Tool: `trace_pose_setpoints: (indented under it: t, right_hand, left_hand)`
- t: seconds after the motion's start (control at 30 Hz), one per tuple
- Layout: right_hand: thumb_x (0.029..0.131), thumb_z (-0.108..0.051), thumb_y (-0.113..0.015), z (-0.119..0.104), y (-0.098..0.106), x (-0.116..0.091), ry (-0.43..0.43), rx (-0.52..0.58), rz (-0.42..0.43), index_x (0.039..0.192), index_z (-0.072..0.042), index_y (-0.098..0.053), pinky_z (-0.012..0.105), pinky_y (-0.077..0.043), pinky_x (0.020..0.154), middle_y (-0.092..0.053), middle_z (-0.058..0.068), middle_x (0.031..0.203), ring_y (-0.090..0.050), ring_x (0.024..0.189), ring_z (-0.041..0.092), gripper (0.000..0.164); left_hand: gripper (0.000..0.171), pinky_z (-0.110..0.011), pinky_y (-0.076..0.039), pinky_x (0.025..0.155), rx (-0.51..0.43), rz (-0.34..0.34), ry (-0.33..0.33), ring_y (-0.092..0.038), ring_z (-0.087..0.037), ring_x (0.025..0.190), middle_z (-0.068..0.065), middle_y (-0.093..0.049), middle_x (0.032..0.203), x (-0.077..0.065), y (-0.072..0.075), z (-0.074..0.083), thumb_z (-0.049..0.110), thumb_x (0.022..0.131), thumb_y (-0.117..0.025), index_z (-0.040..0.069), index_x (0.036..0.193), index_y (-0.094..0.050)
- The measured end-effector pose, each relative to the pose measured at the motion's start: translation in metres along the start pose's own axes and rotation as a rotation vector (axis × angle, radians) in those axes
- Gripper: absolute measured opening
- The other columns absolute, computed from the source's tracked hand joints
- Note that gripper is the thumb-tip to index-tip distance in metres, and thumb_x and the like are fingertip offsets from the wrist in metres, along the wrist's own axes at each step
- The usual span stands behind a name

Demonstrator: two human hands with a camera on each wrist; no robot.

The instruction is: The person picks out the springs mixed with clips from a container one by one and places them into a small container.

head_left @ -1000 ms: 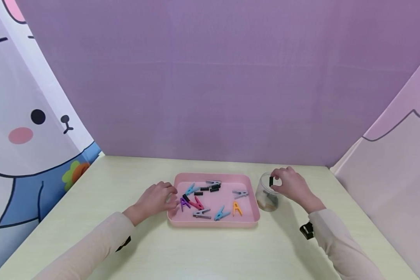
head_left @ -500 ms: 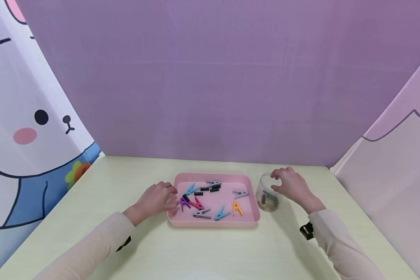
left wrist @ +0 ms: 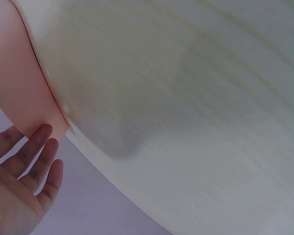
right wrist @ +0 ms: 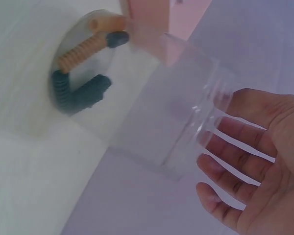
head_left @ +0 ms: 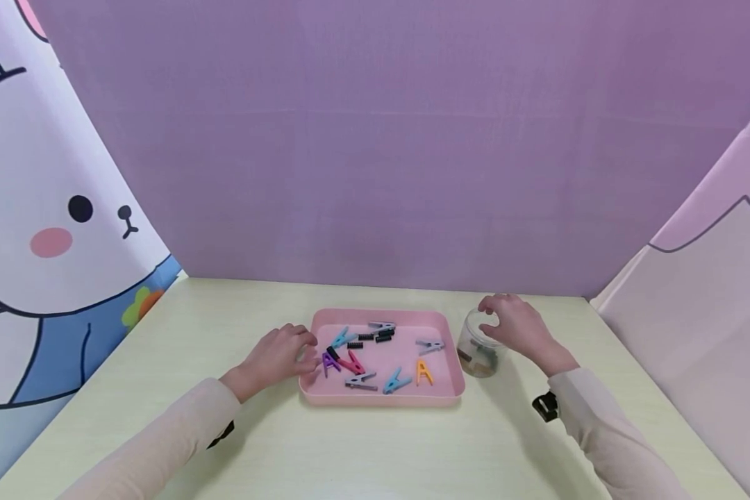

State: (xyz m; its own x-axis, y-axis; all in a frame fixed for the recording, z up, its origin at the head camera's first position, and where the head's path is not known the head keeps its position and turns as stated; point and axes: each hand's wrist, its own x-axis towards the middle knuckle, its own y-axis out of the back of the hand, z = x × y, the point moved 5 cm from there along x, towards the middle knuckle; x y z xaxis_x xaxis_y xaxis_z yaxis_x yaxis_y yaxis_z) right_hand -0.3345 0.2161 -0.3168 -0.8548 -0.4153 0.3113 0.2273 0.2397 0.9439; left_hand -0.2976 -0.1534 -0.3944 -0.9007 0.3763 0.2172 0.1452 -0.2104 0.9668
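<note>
My right hand [head_left: 519, 330] hovers at the mouth of a clear jar [head_left: 467, 339], fingers loosely bent with nothing in them; the right wrist view puts the fingertips right at the rim. Ridged tan cylinders [right wrist: 82, 53] and dark ridged cylinders [right wrist: 90, 93] lie at the jar's bottom. At the left end of a pink tray [head_left: 381, 401], my left hand [head_left: 278, 357] keeps its fingers relaxed by the rim. Several small black ridged cylinders [head_left: 365, 337] lie inside the tray.
Spring clips share the tray: light blue [head_left: 396, 381], yellow [head_left: 423, 372], red [head_left: 352, 362], purple [head_left: 330, 364] and grey [head_left: 430, 345]. A pale table [head_left: 375, 451] carries everything. Behind it rises a purple backdrop [head_left: 375, 173], with a cartoon-printed panel [head_left: 50, 173] on the left.
My right hand has let go of a black ridged cylinder, which fell into the jar. That hand has since shifted slightly left and up. The left hand has stayed put.
</note>
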Motion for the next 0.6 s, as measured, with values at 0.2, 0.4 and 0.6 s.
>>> trace_pose_setpoints:
  t: [0.2, 0.4, 0.6]
  right_hand:
    - [0.072, -0.014, -0.073, -0.014, 0.004, 0.007, 0.066, -0.015, 0.042, 0.095, -0.006, -0.065, 0.04, -0.048, 0.065, -0.064, 0.007, 0.087, -0.057, 0.082, 0.026, 0.025]
    - [0.071, -0.014, -0.074, -0.027, -0.003, 0.013, 0.119, -0.032, 0.041, 0.094, -0.008, -0.065, 0.038, -0.049, 0.066, -0.065, 0.005, 0.086, -0.057, 0.082, 0.024, 0.025]
    - [0.072, -0.016, -0.074, -0.041, -0.015, 0.017, 0.142, -0.054, -0.017, 0.095, -0.009, -0.066, 0.036, -0.049, 0.064, -0.064, 0.003, 0.086, -0.055, 0.081, 0.021, 0.026]
  left_hand:
    - [0.038, -0.036, -0.05, 0.074, 0.004, -0.001, 0.002, -0.056, -0.019, 0.085, -0.001, -0.064, 0.096, 0.001, 0.0, 0.0, 0.044, 0.077, -0.066, 0.012, 0.098, -0.067]
    - [0.038, -0.036, -0.05, 0.075, 0.008, -0.002, 0.006, -0.055, -0.018, 0.085, -0.001, -0.065, 0.097, 0.002, -0.001, 0.0, 0.044, 0.078, -0.066, 0.012, 0.098, -0.067]
    - [0.037, -0.037, -0.05, 0.074, 0.01, 0.001, 0.002, -0.056, -0.019, 0.085, -0.002, -0.065, 0.097, 0.003, -0.003, 0.0, 0.042, 0.077, -0.067, 0.011, 0.098, -0.068]
